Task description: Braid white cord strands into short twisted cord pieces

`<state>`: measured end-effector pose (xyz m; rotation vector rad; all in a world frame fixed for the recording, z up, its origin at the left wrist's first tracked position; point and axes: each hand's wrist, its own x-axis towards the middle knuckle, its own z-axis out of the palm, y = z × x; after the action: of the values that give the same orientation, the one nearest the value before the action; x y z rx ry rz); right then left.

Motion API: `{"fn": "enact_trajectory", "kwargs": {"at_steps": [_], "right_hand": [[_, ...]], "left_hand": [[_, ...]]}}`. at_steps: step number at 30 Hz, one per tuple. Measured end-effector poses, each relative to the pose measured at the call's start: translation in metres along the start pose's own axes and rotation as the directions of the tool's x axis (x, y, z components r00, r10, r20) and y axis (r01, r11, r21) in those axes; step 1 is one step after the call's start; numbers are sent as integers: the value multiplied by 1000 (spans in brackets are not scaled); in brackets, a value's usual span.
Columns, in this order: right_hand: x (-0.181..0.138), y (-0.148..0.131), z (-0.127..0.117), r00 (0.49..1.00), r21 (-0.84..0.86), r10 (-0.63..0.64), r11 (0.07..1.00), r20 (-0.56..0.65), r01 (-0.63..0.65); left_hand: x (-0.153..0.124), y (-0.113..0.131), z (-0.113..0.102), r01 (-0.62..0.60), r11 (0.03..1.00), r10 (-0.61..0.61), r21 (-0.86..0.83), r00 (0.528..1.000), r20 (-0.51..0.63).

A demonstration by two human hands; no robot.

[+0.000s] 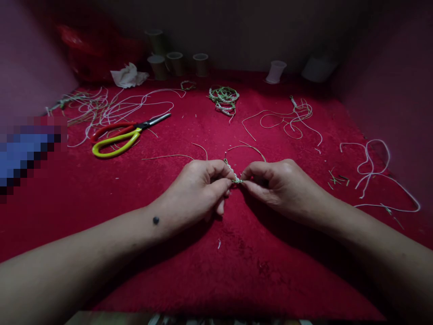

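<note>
Both hands meet over the middle of the red cloth around a small green-and-white braided cord (231, 169). My left hand (211, 183) pinches the braid between thumb and forefinger, its other fingers curled below. My right hand (270, 180) pinches the cord at its right side, thumb and forefinger together. A looped end of the braid sticks up between the hands. Thin loose strands (169, 157) run out to the left behind my left hand, and another strand (250, 146) arcs behind my right hand. The knot itself is partly covered by fingertips.
Scissors (117, 142) with red and yellow handles lie left. Behind are a tangle of cords (111, 108), finished braids (223, 97), several spools (200, 65) and a crumpled tissue (129, 76). White cord (372, 174) and green clippings (334, 179) lie right. A blurred blue object (23, 153) is far left.
</note>
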<state>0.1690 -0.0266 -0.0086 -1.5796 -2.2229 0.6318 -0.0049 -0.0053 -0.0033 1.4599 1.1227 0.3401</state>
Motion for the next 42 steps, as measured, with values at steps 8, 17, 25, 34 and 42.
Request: {"fn": "enact_trajectory", "kwargs": {"at_steps": [8,17,25,34,42], "right_hand": [[-3,-4,-2,999,-40,9,999,48,-7],[-3,-11,-8,989,3,62,998,135,-63],[-3,-9,-7,992,78,78,993,100,-86],[-4,-11,-9,984,149,114,980,137,-134],[1,-9,-7,973,234,144,955,178,-184]], "left_hand": [[-1,3,-1,19,1000,-19,10,1000,-3],[0,3,0,54,998,-53,-44,998,21],[0,3,-1,46,998,-45,-37,999,23],[-1,6,-2,70,997,-70,17,997,40],[-2,5,-14,-146,927,141,344,989,41]]}}
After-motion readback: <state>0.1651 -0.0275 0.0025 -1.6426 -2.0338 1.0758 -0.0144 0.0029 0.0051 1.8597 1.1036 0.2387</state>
